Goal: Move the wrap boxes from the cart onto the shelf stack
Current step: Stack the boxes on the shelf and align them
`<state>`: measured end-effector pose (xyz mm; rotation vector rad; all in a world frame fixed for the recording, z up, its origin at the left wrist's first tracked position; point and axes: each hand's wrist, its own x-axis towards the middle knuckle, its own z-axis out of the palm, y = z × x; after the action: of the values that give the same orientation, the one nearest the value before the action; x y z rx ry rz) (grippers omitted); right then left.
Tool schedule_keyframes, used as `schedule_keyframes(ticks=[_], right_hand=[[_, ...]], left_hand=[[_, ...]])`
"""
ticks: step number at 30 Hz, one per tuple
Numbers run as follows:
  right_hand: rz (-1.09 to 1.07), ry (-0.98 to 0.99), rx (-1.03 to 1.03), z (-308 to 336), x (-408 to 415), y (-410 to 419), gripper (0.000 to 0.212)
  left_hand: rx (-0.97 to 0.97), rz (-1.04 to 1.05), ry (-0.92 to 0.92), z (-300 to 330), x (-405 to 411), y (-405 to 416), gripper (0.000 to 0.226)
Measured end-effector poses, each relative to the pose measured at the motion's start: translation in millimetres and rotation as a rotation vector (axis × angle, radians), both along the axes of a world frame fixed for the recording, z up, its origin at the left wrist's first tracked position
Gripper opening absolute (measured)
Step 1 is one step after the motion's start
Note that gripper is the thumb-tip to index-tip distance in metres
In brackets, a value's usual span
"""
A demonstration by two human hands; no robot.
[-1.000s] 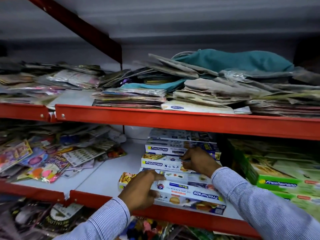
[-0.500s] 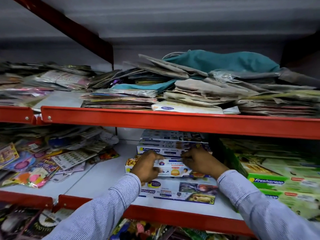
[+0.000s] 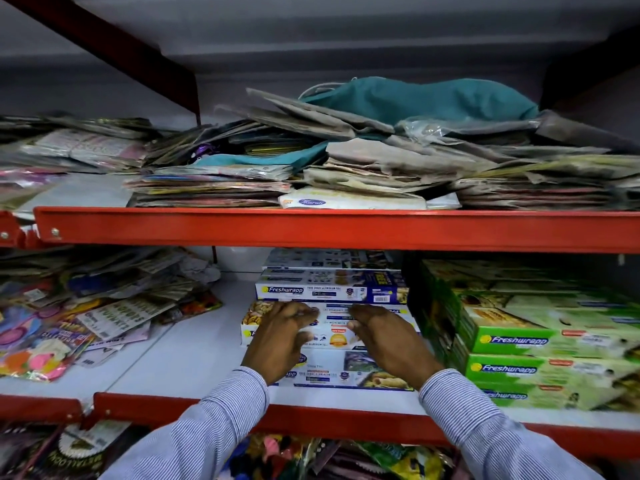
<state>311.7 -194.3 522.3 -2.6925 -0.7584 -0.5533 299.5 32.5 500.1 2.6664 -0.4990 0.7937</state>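
1. Head view, centre of the frame: a stack of long white-and-blue cardboard wrap boxes point(image 3: 330, 296) lies on the white shelf board with the red front lip point(image 3: 194, 362), under the upper red shelf rail point(image 3: 311, 230).
2. The left hand point(image 3: 277, 341) lies flat, fingers spread, on the left part of a box in the middle tier point(image 3: 332, 332); the right hand point(image 3: 388, 337) lies beside it on the right part, fingers loosely extended. Neither hand is curled around anything; both press or rest on the box top.
3. Lower centre: another box of the same kind point(image 3: 349, 374) lies nearest the shelf lip, partly under the wrists.
4. Right of the frame: green cardboard wrap boxes point(image 3: 540, 344) are stacked just beside the blue ones. Left of the frame: loose colourful packets point(image 3: 69, 323).
5. Judged step: settling a placed box square on the stack. The next move likely calls for letting go and reaching for more boxes; the cart is out of view.
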Motion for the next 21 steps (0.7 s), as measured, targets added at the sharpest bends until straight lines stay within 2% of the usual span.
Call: schedule_keyframes(ticks=[8, 13, 16, 19, 21], right_hand=[[-0.006, -0.008, -0.001, -5.4, 5.7, 0.6, 0.041], [0.006, -0.035, -0.033, -6.2, 0.6, 1.2, 0.041], [-0.041, -0.106, -0.073, -19.9, -14.5, -1.6, 0.051], [-0.087, -0.201, 0.027, -41.4, -51.5, -2.6, 0.055], [-0.108, -0.208, 0.093, -66.8, -88.1, -0.7, 0.058]], left_hand=[[-0.006, 0.002, 0.037, -7.1, 3.0, -0.7, 0.043], [0.24, 0.089, 0.068, -5.5, -5.3, -3.7, 0.058], [0.304, 0.13, -0.009, -12.6, -33.7, -5.8, 0.065], [0.268, 0.144, -0.074, -36.1, -80.7, -10.9, 0.07], [0.26, 0.168, -0.049, -63.7, -117.0, -13.4, 0.073]])
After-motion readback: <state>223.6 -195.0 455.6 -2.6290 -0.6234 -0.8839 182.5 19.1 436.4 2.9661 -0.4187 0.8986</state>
